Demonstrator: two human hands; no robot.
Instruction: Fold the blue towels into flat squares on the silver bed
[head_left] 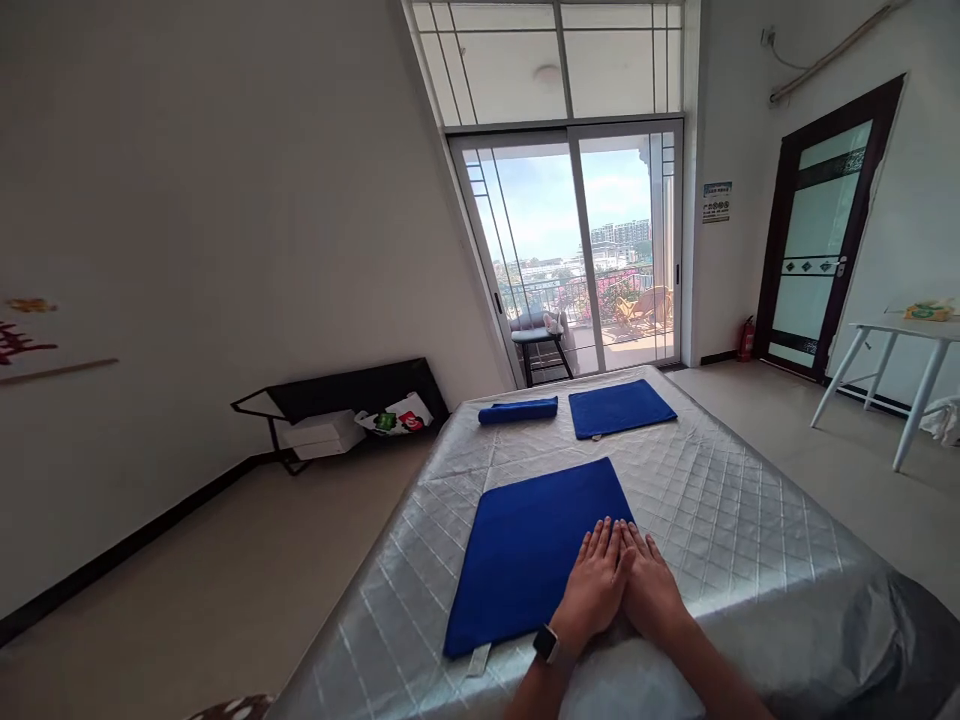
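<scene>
- While the left hand (596,585) and right hand (652,585) lie flat side by side, fingers straight and pressed close together, the near blue cloth (536,550) spreads toward ten o'clock from them, its right edge partly beneath them.
- A flat far cloth (622,410) lies at twelve o'clock, a rolled cloth (517,411) at eleven, all on the silver quilted cover (735,520).
- Toward ten o'clock, a white box (319,436) and printed bag (405,415) sit at a low black frame (345,388); their contents cannot be told.
- Both palms are hidden; a dotted item (234,709), past eight o'clock, is mostly cut off.
</scene>
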